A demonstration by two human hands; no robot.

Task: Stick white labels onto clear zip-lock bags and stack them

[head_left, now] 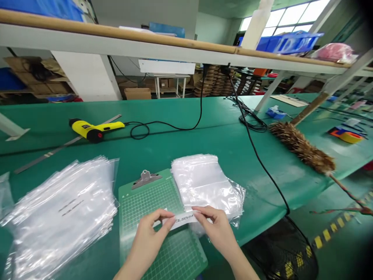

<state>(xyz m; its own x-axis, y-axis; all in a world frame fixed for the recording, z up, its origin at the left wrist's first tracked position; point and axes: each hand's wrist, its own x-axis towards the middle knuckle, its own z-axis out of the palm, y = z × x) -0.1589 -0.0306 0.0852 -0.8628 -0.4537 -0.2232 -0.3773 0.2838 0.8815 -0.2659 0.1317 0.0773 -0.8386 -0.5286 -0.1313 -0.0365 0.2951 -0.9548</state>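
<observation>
A white printed label strip [184, 219] is stretched between my two hands, its lettering partly covered by fingers. My left hand [152, 232] pinches the left part between thumb and forefinger. At the other end, my right hand [216, 226] pinches it the same way. Beneath both lies a green gridded clipboard [151, 198] with a metal clip at its top. A stack of clear plastic bags [201, 175] rests against the clipboard's right side. Left of the clipboard, another pile of clear bags [64, 217] shows two lines of dark print.
A yellow heat gun [96, 129] lies near a metal ruler [58, 149] at the back left. Black cables [247, 124] hang onto the green table [163, 147]. A feather duster [303, 147] leans at right, above a black mesh bin [279, 249]. A shelf [180, 44] spans overhead.
</observation>
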